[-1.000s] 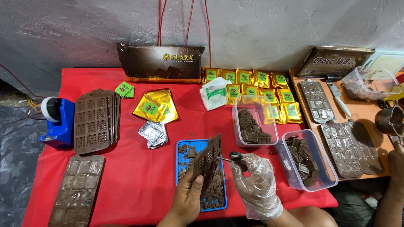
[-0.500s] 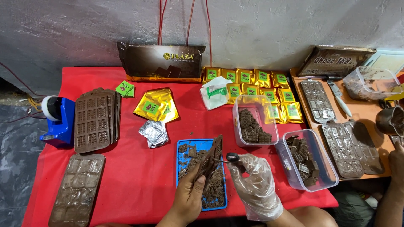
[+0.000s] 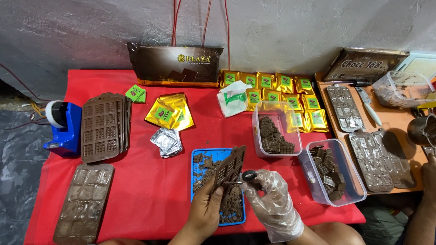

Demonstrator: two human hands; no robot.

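My bare left hand (image 3: 205, 209) holds a brown gridded chocolate slab (image 3: 230, 167) tilted up over the blue tray (image 3: 197, 154), which is littered with broken chocolate bits. My right hand (image 3: 271, 203), in a clear plastic glove, grips small black-handled scissors (image 3: 247, 177) whose blades touch the slab's edge. Both hands are at the front edge of the red-covered table (image 3: 150, 186).
Two clear tubs of chocolate pieces (image 3: 274, 131) (image 3: 334, 172) stand right of the tray. Brown moulds (image 3: 104, 127) (image 3: 84, 202), foil squares (image 3: 167, 141), gold wrappers (image 3: 169, 112), a blue tape dispenser (image 3: 61, 124) lie left. Another person's hand (image 3: 428, 170) and clear moulds (image 3: 379, 156) are at right.
The slab and both hands have stayed over the blue tray, shifting only slightly; the scissors remain at the slab's edge.
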